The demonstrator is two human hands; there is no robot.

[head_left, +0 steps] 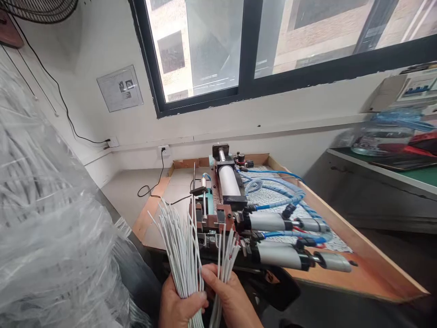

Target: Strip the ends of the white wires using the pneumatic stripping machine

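My left hand is closed round a thick bundle of thin white wires that fan upward and to the left. My right hand pinches a smaller bunch of white wires whose stripped tips show red and dark cores. Both bunches point toward the front jaw of a pneumatic wire machine just beyond my hands. The machine has silver air cylinders and blue hoses.
The machine sits on a shallow wooden tray on a low bench. A large clear plastic bag of white wires fills the left. A green-topped table with boxes and bagged items stands at right. Wall sockets and black cables lie behind.
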